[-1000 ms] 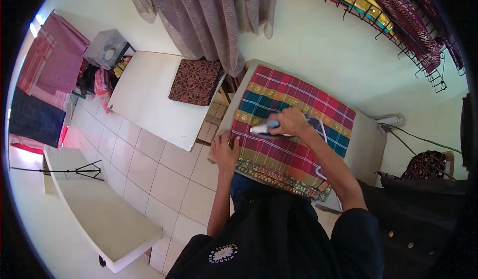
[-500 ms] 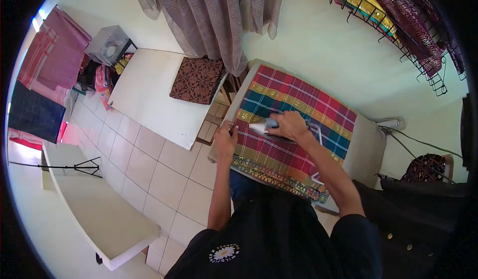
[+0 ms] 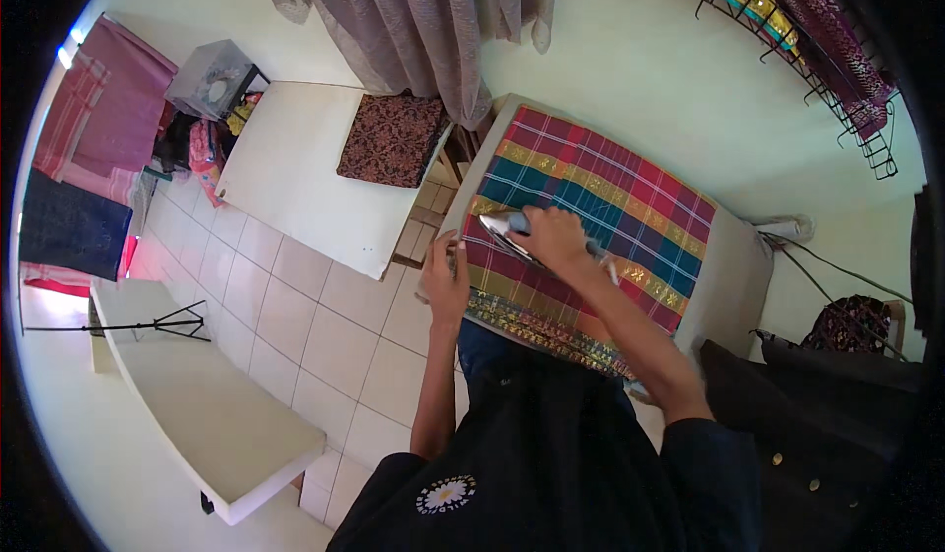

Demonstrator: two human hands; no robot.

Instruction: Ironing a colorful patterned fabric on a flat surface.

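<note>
A plaid cloth in red, teal and gold, with a gold-patterned border along its near side, lies spread over a padded ironing surface. My right hand is closed round the handle of a clothes iron, whose pointed silver tip faces left near the cloth's left edge. The iron's soleplate is hidden from above. At that same left edge, my left hand has its thumb and fingers closed about the cloth's margin, just beside the iron's tip.
Left of the ironing surface stands a white table with a folded brown patterned cloth on it. Grey curtains hang behind. A wire rack with fabrics is on the right wall. Cords run at the right, near dark garments.
The iron, in my right hand, has slid left and slightly away from me, toward the cloth's left edge. My left hand stays at that edge, with its fingers slightly shifted.
</note>
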